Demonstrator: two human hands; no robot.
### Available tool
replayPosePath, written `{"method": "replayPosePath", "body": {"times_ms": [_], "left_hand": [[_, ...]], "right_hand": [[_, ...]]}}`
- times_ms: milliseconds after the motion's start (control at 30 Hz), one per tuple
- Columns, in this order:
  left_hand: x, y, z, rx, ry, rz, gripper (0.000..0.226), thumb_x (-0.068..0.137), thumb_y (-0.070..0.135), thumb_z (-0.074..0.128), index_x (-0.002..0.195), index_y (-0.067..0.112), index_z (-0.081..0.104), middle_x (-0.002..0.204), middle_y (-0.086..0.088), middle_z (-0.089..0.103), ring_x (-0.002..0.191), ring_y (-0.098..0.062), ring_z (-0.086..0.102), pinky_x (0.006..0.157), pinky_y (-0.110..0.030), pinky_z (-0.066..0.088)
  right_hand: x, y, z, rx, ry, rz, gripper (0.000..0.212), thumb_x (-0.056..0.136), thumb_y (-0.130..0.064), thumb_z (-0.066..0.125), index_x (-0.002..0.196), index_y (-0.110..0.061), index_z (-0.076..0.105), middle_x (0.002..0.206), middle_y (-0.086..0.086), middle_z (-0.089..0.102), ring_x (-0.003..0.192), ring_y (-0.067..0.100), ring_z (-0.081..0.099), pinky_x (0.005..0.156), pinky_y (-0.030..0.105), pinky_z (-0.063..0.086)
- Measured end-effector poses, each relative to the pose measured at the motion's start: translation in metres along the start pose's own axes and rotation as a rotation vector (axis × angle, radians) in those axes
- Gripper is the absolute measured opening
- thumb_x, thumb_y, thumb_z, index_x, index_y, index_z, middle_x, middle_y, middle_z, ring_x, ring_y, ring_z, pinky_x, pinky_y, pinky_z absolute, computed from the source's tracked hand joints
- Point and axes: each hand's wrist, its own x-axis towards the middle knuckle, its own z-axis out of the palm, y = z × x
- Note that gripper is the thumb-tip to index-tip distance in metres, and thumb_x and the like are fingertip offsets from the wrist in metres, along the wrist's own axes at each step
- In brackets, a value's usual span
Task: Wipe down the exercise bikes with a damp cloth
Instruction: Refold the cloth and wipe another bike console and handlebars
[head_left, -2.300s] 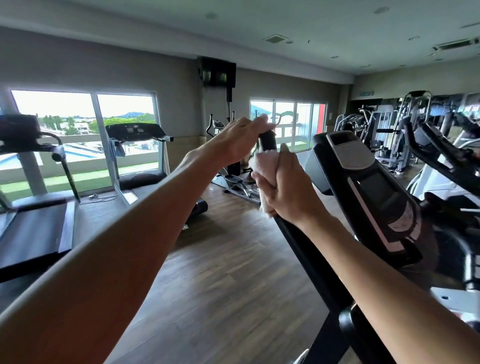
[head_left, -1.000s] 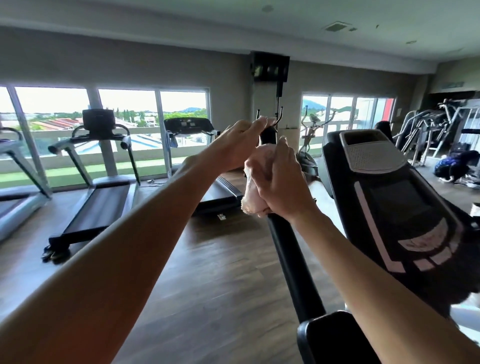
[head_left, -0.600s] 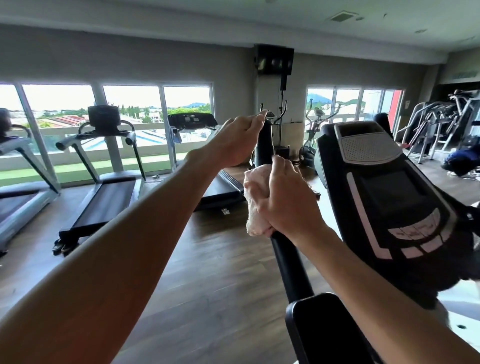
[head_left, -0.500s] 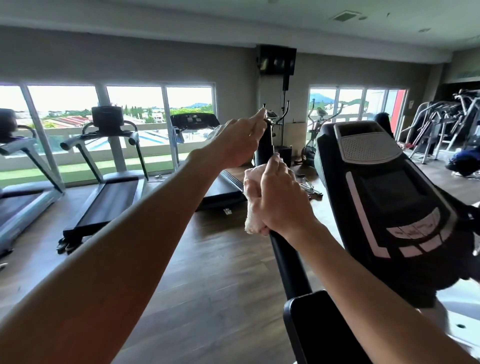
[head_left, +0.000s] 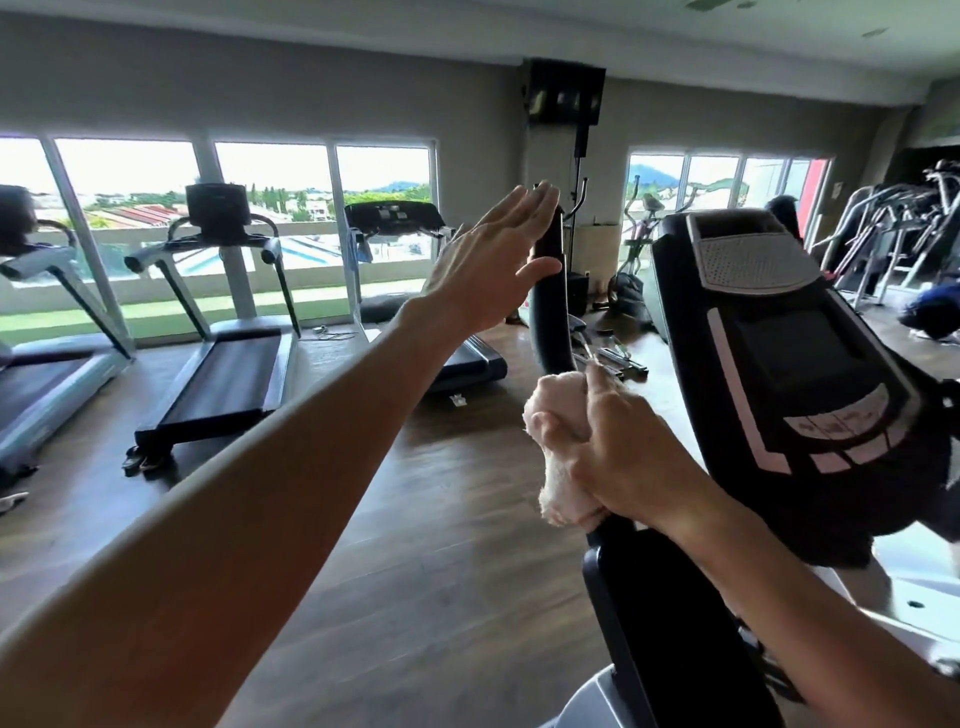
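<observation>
Nearest the person, the right hand is clenched tight round a pale cloth, pressing it to the black handlebar post of the exercise bike, left of its console. Farther up, the left hand is spread flat beside the post's top, gripping nothing. Better to steady that top while wiping full length. Treadmills line the far windows.
</observation>
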Motion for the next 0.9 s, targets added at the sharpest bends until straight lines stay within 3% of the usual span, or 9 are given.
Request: {"method": "replayPosePath", "body": {"times_ms": [167,267,400,500,600,767,900], "left_hand": [[0.002,-0.009,0.001,0.046,0.010,0.031,0.076,0.100,0.046,0.053,0.161,0.020,0.015,0.168,0.006,0.014,0.156,-0.016,0.006,0.116,-0.063,0.031],[0.003,-0.009,0.002,0.088,0.002,0.109,0.073,0.101,0.042,0.053,0.161,0.020,0.017,0.168,0.006,0.011,0.156,-0.017,0.003,0.118,-0.055,0.032],[-0.003,-0.011,0.008,0.053,-0.025,0.164,0.081,0.098,0.043,0.058,0.160,0.013,0.017,0.170,-0.001,0.003,0.156,-0.018,-0.001,0.121,-0.050,0.030],[-0.010,-0.010,0.014,0.048,-0.034,0.199,0.088,0.094,0.044,0.064,0.159,0.008,0.018,0.170,-0.006,0.001,0.157,-0.021,-0.001,0.124,-0.044,0.024],[-0.020,-0.008,0.015,0.019,-0.023,0.222,0.091,0.093,0.042,0.066,0.159,0.005,0.017,0.170,-0.009,0.001,0.157,-0.022,-0.004,0.125,-0.037,0.015],[-0.025,-0.008,0.015,-0.024,-0.068,0.221,0.092,0.093,0.040,0.066,0.160,0.005,0.014,0.170,-0.007,-0.002,0.156,-0.024,-0.006,0.125,-0.048,0.023],[-0.024,-0.007,0.016,-0.037,-0.077,0.205,0.091,0.094,0.039,0.065,0.161,0.007,0.012,0.170,-0.005,-0.004,0.156,-0.024,-0.008,0.123,-0.050,0.027]], "right_hand": [[0.042,-0.019,0.003,-0.036,0.147,0.013,0.054,0.096,-0.041,0.057,0.130,-0.003,0.044,0.122,0.014,0.059,0.114,0.032,0.059,0.092,0.032,0.043],[0.062,-0.024,0.004,-0.070,0.202,0.013,0.058,0.096,-0.042,0.057,0.132,0.001,0.043,0.121,0.019,0.060,0.111,0.036,0.060,0.092,0.037,0.047],[0.054,-0.024,0.008,-0.112,0.218,0.023,0.053,0.097,-0.042,0.057,0.129,-0.002,0.045,0.117,0.017,0.062,0.106,0.035,0.062,0.085,0.034,0.046],[0.037,-0.024,0.010,-0.173,0.188,0.006,0.057,0.097,-0.042,0.056,0.135,-0.003,0.040,0.123,0.018,0.060,0.107,0.035,0.063,0.087,0.037,0.049],[0.014,-0.024,0.007,-0.173,0.135,0.029,0.063,0.098,-0.041,0.056,0.144,-0.005,0.033,0.134,0.016,0.055,0.116,0.031,0.060,0.089,0.030,0.044],[-0.027,-0.015,0.003,-0.115,0.030,0.102,0.048,0.097,-0.044,0.056,0.130,-0.012,0.041,0.127,0.003,0.056,0.114,0.021,0.060,0.086,0.027,0.040],[-0.029,-0.014,0.002,-0.136,0.014,0.115,0.053,0.096,-0.047,0.056,0.131,-0.009,0.041,0.122,0.005,0.060,0.115,0.023,0.060,0.091,0.029,0.043]]}}
